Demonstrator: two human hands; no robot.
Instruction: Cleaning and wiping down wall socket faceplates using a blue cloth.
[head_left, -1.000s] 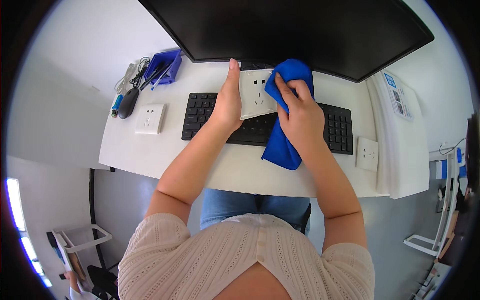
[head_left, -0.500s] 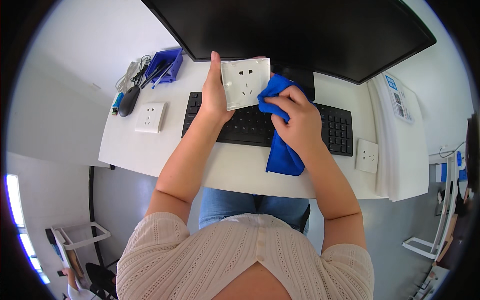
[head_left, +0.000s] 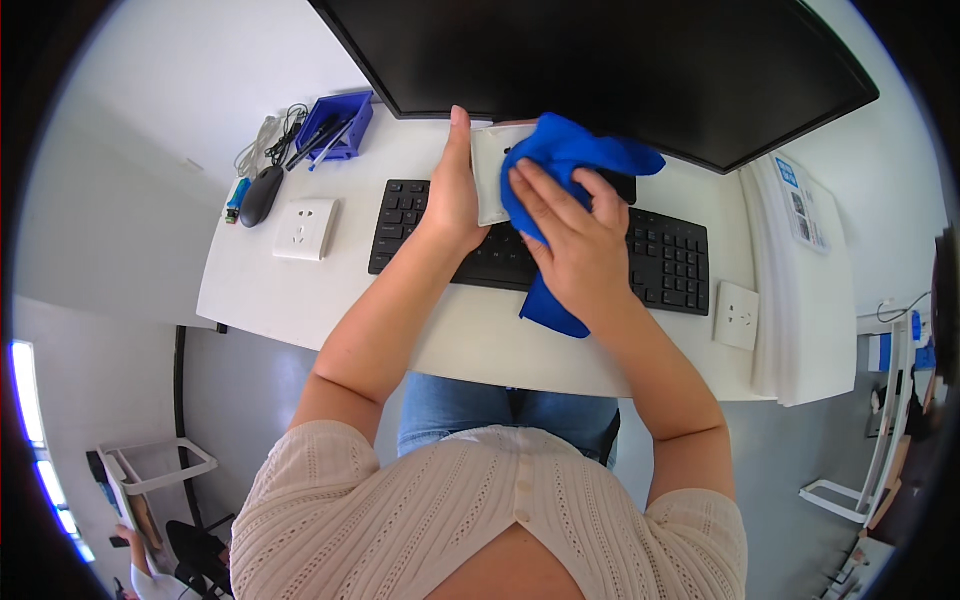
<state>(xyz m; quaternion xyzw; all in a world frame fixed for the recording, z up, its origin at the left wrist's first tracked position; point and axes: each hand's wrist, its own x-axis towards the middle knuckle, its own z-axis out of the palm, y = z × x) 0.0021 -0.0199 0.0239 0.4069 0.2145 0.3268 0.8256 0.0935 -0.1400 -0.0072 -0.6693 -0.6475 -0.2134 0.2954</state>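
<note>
My left hand [head_left: 458, 195] grips a white square socket faceplate [head_left: 490, 180] by its left side, thumb pointing up along the edge. The plate is held above the keyboard, its hollow side with the slots facing me. With my right hand [head_left: 575, 225] I press a blue cloth [head_left: 580, 150] over the plate's right part, which hides most of it. Part of the cloth hangs below my right wrist. One white wall socket [head_left: 305, 229] lies on the desk to the left, another wall socket [head_left: 736, 315] to the right.
Behind my hands stands a black monitor [head_left: 600, 70]; under them lies a black keyboard [head_left: 668, 262]. Left on the white desk [head_left: 270, 290] are a mouse [head_left: 262, 196], a blue bin [head_left: 352, 140] with pens, and cables [head_left: 285, 135]. White foam sheets [head_left: 790, 290] stand at the right edge.
My right hand has spread the cloth from the plate's right edge across its face, covering most of the slots. The plate and my left hand have shifted slightly right.
</note>
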